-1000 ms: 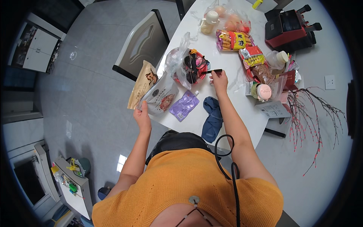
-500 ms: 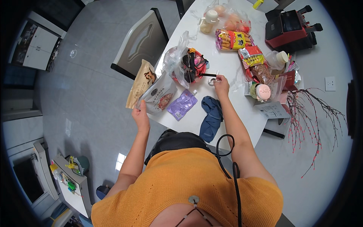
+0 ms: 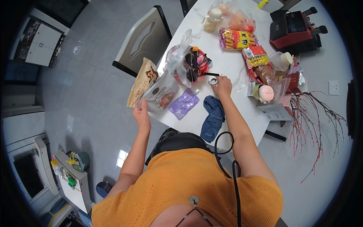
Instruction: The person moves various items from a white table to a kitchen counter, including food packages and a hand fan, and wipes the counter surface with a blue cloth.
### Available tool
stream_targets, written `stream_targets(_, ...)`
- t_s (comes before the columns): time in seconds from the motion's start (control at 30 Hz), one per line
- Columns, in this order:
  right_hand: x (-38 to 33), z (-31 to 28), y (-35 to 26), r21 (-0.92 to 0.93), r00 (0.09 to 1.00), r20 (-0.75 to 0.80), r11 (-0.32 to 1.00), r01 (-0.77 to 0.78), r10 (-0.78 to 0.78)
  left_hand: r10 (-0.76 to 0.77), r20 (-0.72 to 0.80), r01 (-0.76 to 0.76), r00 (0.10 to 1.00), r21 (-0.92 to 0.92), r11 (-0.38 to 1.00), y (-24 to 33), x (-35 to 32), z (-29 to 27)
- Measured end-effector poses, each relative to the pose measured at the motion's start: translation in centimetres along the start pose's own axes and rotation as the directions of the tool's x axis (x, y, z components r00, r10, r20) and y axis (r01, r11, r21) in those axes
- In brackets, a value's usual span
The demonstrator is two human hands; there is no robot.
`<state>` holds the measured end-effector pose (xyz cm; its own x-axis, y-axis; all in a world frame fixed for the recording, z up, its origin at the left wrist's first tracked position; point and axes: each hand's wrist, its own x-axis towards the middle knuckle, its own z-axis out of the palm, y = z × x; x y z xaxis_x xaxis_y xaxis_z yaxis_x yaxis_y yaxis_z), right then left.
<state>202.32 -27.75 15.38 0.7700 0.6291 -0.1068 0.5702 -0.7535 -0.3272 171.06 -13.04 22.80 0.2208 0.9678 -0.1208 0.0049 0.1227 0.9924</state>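
My left hand (image 3: 142,114) grips the lower edge of a silver-grey food pouch (image 3: 163,90). A tan snack bag (image 3: 143,81) stands against the pouch, close to the same hand. My right hand (image 3: 223,87) is closed at the side of a small white round thing (image 3: 213,80) with a dark opening; its kind is unclear. Just beyond those fingers, a thin black stick (image 3: 211,74) juts from a red basket (image 3: 206,67) holding sunglasses (image 3: 192,67). A purple spouted pouch (image 3: 183,104) and a folded dark blue cloth (image 3: 213,119) lie between my hands.
A clear plastic bag (image 3: 181,56) leans on the basket. Packaged snacks (image 3: 238,39), a pale bottle (image 3: 212,19) and a pink-lidded jar (image 3: 266,93) stand farther back and right. A black-red appliance (image 3: 295,32) is by the wall. A chair (image 3: 145,41) flanks the table's left edge.
My right hand has drawn back slightly from the black stick's end, its fingers now beside the white round thing. My left hand keeps its grip. The whole view has shifted a little.
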Motion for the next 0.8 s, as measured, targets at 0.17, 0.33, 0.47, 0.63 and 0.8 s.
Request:
stream_targets(0.17, -0.1, -0.8, -0.7, 0.037, 0.984, 0.028, 0.984, -0.176, 0.175, 0.009, 0.001, -0.009, 1.0, 0.01, 1.0, -0.2, 0.1, -0.1)
stream_targets(0.33, 2.2, 0.5, 2.8, 0.604, 0.901, -0.15, 0.76, -0.242, 0.407, 0.002, 0.017, -0.002, 1.0, 0.001, 1.0, 0.0, 0.1, 0.0)
stream_targets(0.47, 3.6, -2.2, 1.6, 0.458, 0.776, -0.594, 0.882, 0.111, 0.211, 0.003, 0.008, -0.003, 1.0, 0.004, 1.0, -0.2, 0.1, -0.1)
stream_targets(0.63, 3.5, -8.7, -4.7, 0.541, 0.939, -0.339, 0.83, 0.137, 0.066, 0.008, 0.004, -0.008, 1.0, -0.01, 1.0, 0.1, 0.0, 0.0)
stream_targets(0.8, 6.1, -5.0, -6.9, 0.733, 0.998, -0.047, 0.68, 0.001, 0.05, -0.019, 0.007, 0.019, 1.0, -0.003, 1.0, 1.0, -0.1, 0.4)
